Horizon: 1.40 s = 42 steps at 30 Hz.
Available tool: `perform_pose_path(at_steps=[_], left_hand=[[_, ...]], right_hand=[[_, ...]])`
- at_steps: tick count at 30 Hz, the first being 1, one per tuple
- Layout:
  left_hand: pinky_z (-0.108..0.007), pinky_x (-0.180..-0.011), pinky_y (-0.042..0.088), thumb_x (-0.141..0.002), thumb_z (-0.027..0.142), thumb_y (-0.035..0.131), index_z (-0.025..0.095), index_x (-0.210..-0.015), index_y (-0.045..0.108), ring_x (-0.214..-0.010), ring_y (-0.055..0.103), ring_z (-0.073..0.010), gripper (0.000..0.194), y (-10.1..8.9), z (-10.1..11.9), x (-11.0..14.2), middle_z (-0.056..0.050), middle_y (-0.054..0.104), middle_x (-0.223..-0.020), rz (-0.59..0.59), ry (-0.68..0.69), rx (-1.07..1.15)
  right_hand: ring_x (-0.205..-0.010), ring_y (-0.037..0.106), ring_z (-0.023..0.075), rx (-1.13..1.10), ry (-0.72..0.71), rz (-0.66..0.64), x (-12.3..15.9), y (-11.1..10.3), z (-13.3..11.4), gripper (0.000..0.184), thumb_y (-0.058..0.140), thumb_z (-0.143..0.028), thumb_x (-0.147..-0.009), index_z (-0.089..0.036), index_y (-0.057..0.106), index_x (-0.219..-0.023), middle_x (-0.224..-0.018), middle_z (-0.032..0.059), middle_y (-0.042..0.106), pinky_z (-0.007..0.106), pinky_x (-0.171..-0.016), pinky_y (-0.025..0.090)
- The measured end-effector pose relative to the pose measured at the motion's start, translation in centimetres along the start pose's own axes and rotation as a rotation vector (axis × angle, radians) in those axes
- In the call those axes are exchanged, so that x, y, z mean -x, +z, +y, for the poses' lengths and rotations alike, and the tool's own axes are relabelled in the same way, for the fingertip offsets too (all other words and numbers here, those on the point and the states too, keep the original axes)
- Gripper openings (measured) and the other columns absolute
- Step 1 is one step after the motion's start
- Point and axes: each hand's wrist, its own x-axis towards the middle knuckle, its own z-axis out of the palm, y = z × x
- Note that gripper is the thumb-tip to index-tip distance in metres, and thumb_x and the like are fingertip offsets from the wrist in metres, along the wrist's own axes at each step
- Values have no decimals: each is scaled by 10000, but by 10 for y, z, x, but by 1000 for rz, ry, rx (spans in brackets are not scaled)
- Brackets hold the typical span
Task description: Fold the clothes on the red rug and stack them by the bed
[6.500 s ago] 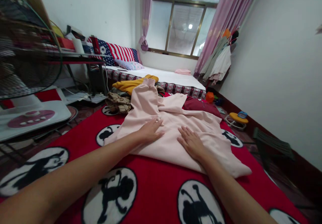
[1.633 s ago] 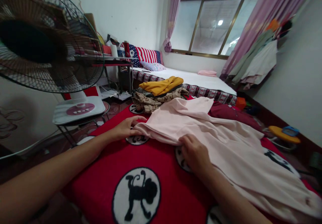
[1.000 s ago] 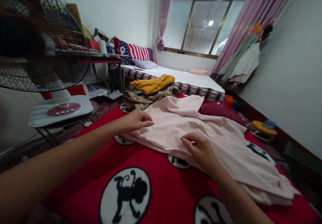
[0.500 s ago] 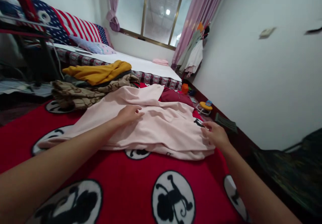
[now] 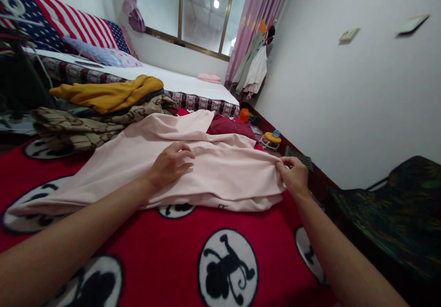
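Observation:
A pale pink garment (image 5: 227, 169) with a small black mark near its lower edge lies spread over a red blanket (image 5: 165, 256). Its exact kind I cannot tell. My left hand (image 5: 172, 163) rests over the middle of the cloth, fingers loosely bent and apart, holding nothing. At the garment's right end, my right hand (image 5: 292, 176) pinches the edge between thumb and fingers. That corner is lifted a little, and the cloth runs fairly taut from it toward the middle.
A pile of folded clothes, mustard-yellow cloth (image 5: 113, 94) over brown patterned cloth (image 5: 76, 130), sits at the left. Behind the garment lies a dark red cloth (image 5: 230, 127). A yellow-topped stool (image 5: 272, 138) stands by the wall; a dark patterned chair (image 5: 389, 215) is at the right.
My right hand has closed on the garment's right edge and raised it, smoothing the folds there. My left hand stays over the middle. The view has shifted slightly to the right.

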Motion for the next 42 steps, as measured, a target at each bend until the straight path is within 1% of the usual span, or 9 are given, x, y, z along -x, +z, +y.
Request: perform_pose_path(at_steps=[4, 6, 9, 13, 18, 26, 33, 37, 42], left_hand=[[-305, -908, 500, -866, 439, 569, 200, -1028, 724, -988, 631, -210, 327, -18, 12, 21, -79, 678, -1103, -308, -24, 245], [-333, -982, 478, -815, 461, 639, 252, -1173, 690, -1114, 605, -246, 418, -33, 12, 40, -75, 638, -1250, -380, -13, 220], [-341, -1006, 473, -739, 416, 718, 342, -1285, 618, -1203, 569, -264, 560, -55, 7, 74, -51, 579, -1360, -349, 44, 91], [-253, -789, 541, -864, 342, 542, 424, -1099, 698, -928, 681, -176, 294, -75, 2, 111, 16, 699, -1131, -228, 48, -93], [-264, -796, 539, -911, 284, 410, 509, -1111, 677, -933, 689, -166, 403, -88, 4, 128, 57, 735, -1070, -261, 116, -160], [-221, -790, 506, -844, 281, 456, 377, -885, 733, -872, 649, -135, 296, -108, -6, 104, 52, 722, -947, -129, 103, -155], [-203, -621, 437, -812, 300, 521, 304, -764, 717, -686, 590, -132, 202, -111, -3, 91, 44, 704, -788, -601, -145, 5], [-207, -604, 432, -823, 447, 547, 235, -860, 733, -667, 603, -152, 285, -108, -2, 66, 9, 709, -749, -447, -323, 20], [-278, -685, 461, -819, 408, 522, 174, -832, 743, -760, 629, -212, 322, -72, 2, 23, -82, 713, -837, -240, -263, -85]], right_hand=[[-725, 643, 193, 52, 84, -192, -4, -6, 17, 227, 624, -286, -682, -152, 714, -841, -831, 83, 724, 294, -680, 469], [-709, 641, 183, 88, 109, -179, -2, -17, 26, 221, 606, -265, -686, -151, 711, -844, -833, 82, 725, 284, -665, 462], [-618, 609, 180, 78, 134, -303, 9, -43, 29, 215, 603, -370, -739, -170, 677, -709, -665, 53, 684, 274, -583, 431], [-519, 544, 153, -64, 90, -719, 34, -71, 7, 296, 648, -465, -737, -186, 635, -636, -564, 13, 617, 251, -495, 382], [-699, 601, 155, -1, -268, -659, 68, -65, -27, 142, 677, -229, -704, -225, 689, -845, -886, 23, 661, 263, -656, 453], [-733, 604, 158, 150, -494, -471, 65, -75, -23, 137, 503, -225, -865, -225, 615, -786, -902, 47, 661, 248, -643, 413], [-664, 599, 146, 178, -453, -700, 76, -74, -21, 139, 504, -139, -793, -227, 592, -732, -792, 6, 647, 246, -605, 395], [-696, 611, 158, -9, -323, -505, 61, -66, -31, 82, 537, -221, -800, -215, 610, -836, -812, 20, 649, 264, -619, 443], [-723, 632, 159, -198, -294, -457, 39, -35, -52, 107, 576, -265, -792, -202, 644, -844, -866, 37, 652, 271, -609, 492]])
